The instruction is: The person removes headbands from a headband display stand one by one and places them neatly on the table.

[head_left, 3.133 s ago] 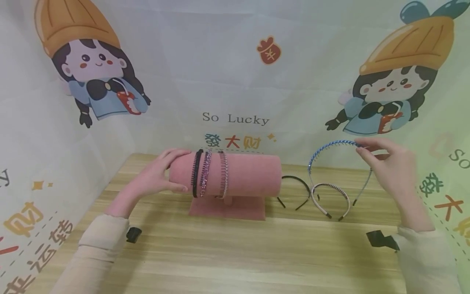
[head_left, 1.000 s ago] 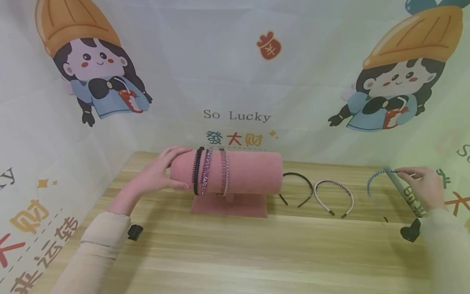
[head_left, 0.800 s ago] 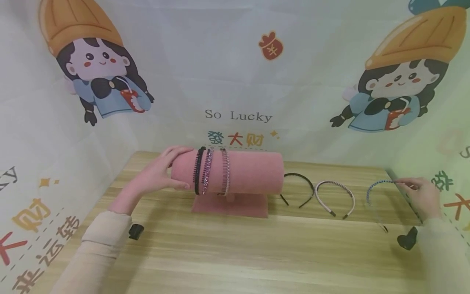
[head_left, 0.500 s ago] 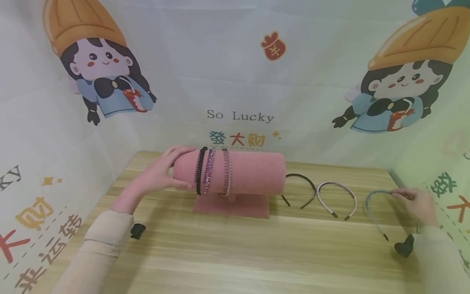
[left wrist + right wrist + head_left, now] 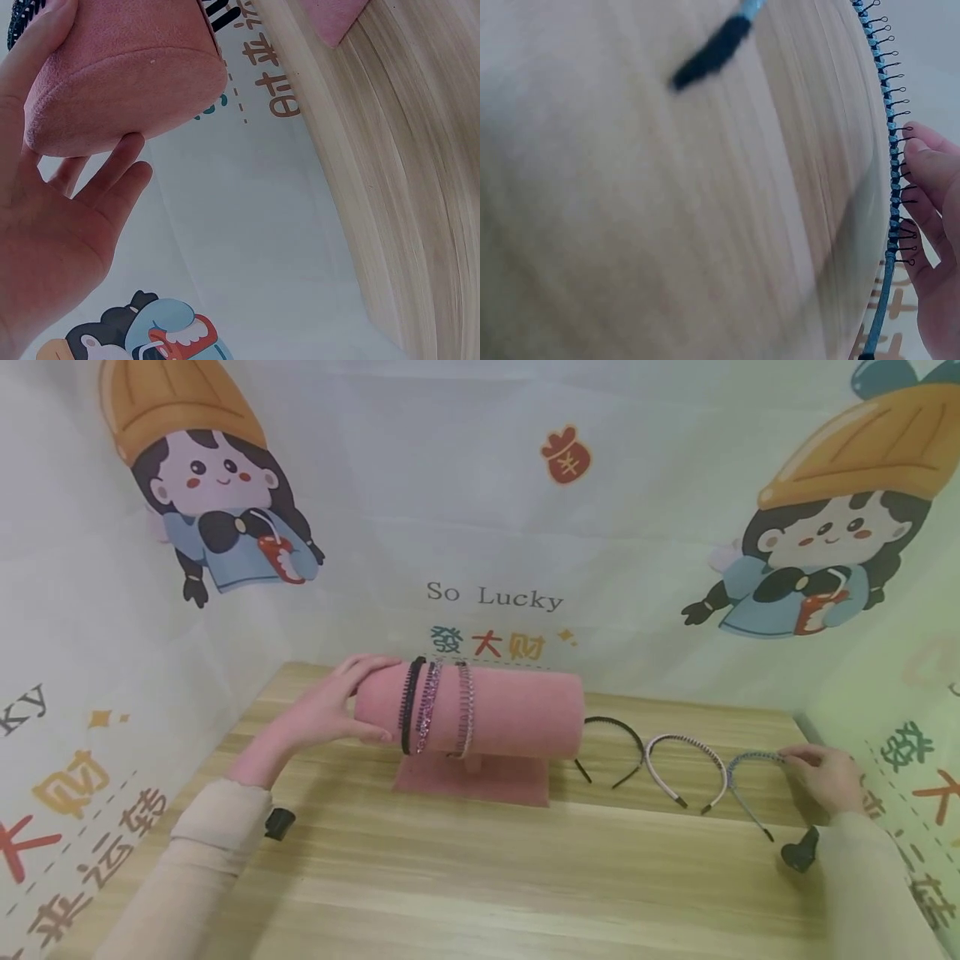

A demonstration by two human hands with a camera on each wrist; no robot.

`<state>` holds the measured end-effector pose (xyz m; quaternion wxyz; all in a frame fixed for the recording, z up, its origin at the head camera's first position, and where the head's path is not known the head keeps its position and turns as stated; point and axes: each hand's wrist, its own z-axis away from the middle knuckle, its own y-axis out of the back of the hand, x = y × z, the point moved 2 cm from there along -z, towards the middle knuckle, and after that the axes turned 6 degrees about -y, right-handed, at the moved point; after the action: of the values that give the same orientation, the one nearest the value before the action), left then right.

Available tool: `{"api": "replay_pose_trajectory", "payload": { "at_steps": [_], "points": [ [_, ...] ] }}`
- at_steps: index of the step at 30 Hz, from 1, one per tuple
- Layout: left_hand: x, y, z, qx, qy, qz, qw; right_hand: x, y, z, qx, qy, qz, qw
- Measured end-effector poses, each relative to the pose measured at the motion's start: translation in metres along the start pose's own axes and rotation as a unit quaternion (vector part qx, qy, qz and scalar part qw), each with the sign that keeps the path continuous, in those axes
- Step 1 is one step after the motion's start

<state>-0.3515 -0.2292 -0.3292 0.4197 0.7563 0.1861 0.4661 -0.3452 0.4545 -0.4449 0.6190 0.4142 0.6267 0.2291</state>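
Note:
My left hand grips the left end of a pink cylindrical headband stand, thumb in front and fingers over the top. In the left wrist view its fingertips touch the round end of the pink roll. Around the roll sit a black headband, a glittery purple one and a pale toothed one. My right hand pinches the top of a blue toothed headband at the right. The right wrist view shows thumb and fingertips at the blue band's teeth.
Right of the stand, a black headband and a pale pink one lie on the wooden table. The blue headband is close beside the pale pink one. A printed cloth rises behind and along both sides.
My right hand has carried the blue headband rightward and down from above the pale pink one, then back left beside it. My left hand keeps its grip on the stand.

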Motion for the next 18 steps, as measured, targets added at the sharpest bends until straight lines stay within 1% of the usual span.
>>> {"api": "replay_pose_trajectory", "payload": {
  "at_steps": [3,7,13,18],
  "points": [
    [0.0,0.002,0.0,0.003,0.005,-0.007,1.0,-0.005,-0.001,-0.006,-0.002,0.004,0.017,0.9999],
    [0.0,0.001,-0.002,-0.005,0.004,-0.003,1.0,-0.001,-0.002,-0.011,0.006,0.004,0.03,0.9995],
    [0.001,0.001,-0.001,-0.015,0.007,-0.005,0.9999,0.0,-0.009,-0.012,0.005,0.006,0.037,0.9993],
    [0.002,0.002,0.0,-0.014,0.008,0.005,0.9999,0.004,-0.014,-0.017,0.006,0.005,0.041,0.9991]
  ]
}}
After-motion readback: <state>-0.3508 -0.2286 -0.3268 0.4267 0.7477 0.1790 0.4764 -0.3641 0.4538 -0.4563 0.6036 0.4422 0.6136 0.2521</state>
